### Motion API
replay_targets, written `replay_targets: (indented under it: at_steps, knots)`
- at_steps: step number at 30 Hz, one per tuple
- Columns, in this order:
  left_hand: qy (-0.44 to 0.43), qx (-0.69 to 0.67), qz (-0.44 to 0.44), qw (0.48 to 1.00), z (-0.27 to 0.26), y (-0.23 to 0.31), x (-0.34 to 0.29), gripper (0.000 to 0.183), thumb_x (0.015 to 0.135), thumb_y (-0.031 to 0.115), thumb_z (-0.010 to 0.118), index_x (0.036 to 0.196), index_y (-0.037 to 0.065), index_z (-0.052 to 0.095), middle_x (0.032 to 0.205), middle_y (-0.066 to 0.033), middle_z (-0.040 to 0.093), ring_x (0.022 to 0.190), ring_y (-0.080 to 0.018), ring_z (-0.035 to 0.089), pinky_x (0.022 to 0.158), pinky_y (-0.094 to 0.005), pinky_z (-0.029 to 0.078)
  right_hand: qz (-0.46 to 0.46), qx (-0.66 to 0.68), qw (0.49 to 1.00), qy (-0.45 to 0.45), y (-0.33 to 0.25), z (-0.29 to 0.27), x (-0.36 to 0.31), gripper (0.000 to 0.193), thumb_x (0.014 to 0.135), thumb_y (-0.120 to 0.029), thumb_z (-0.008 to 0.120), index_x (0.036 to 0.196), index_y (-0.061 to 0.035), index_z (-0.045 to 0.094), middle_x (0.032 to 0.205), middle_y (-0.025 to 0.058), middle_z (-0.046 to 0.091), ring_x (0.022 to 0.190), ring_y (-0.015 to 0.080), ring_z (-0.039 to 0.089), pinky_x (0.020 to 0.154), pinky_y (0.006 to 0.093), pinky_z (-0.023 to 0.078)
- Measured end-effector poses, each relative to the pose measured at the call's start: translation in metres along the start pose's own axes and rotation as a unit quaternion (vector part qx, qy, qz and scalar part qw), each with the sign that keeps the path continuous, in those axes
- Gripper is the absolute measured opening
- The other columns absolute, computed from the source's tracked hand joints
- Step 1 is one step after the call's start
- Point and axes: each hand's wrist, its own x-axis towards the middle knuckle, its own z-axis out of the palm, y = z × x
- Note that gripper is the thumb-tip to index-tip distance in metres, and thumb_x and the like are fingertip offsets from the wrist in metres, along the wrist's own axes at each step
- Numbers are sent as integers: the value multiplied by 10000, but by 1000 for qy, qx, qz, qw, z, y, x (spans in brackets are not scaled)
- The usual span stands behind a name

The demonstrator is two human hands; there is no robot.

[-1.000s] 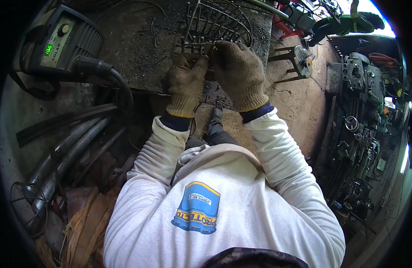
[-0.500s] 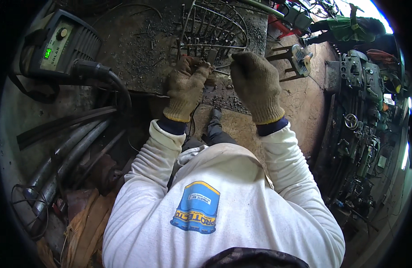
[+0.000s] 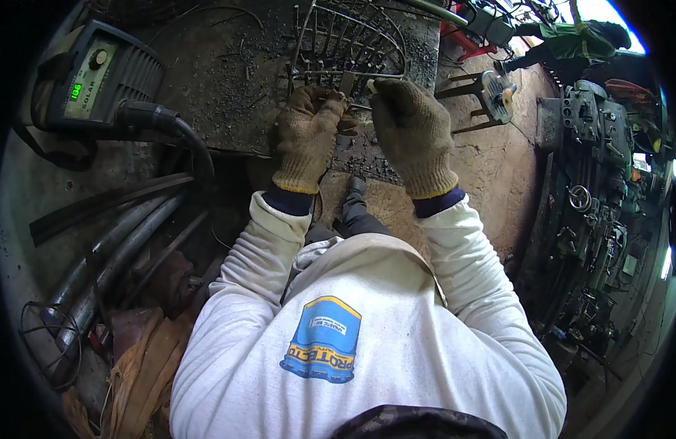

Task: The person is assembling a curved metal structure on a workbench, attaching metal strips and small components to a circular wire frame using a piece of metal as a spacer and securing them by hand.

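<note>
Both my hands wear brown knitted work gloves. My left hand (image 3: pixel 307 135) is closed in a pinch at the near edge of a dark metal worktable (image 3: pixel 199 91); what it grips, if anything, is too small to make out. My right hand (image 3: pixel 415 135) is closed just to the right, with a small pale piece (image 3: pixel 371 86) showing at its fingertips. A gap separates the two hands. Just beyond them lies a curved metal rod frame (image 3: pixel 348 74) with several bars inside its arch. Dark bits of grit and scrap are scattered around it.
A welding machine (image 3: pixel 107 80) with a thick cable (image 3: pixel 195 143) stands at the left, above long metal pipes (image 3: pixel 118 256). To the right are a stool (image 3: pixel 491 99) and heavy machinery (image 3: pixel 590 190). Another person in green (image 3: pixel 579 40) is at the far right.
My right hand has shifted slightly left, and the pale piece at its fingertips has come into view. My left hand has moved slightly. The other person's raised arm has come down.
</note>
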Motion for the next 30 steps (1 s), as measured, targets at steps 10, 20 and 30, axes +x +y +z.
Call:
replay_targets:
  at_steps: [10, 20, 30]
  knots:
    - [27, 41, -3, 999, 0, -4, 3, 265, 972, 166, 743, 1132, -34, 676, 975, -139, 765, 770, -204, 770, 698, -321, 631, -45, -48, 998, -7, -1, 15, 13, 165, 925, -249, 704, 1014, -113, 730, 907, 145, 720, 830, 383, 714, 731, 497, 573]
    - [28, 63, 7, 998, 1, -4, 2, 271, 966, 187, 747, 1129, -22, 692, 975, -116, 760, 778, -186, 757, 716, -318, 610, -19, -111, 992, -53, -5, 15, 16, 146, 939, -184, 710, 1039, -86, 752, 953, 161, 737, 865, 378, 732, 735, 456, 593]
    - [-35, -2, -9, 999, 0, -6, -4, 143, 1018, 97, 693, 1089, -10, 629, 922, -110, 736, 751, -170, 758, 660, -310, 650, -13, -66, 995, -67, 0, -24, 11, 164, 908, -200, 706, 1016, -84, 747, 940, 161, 750, 896, 366, 739, 802, 460, 595]
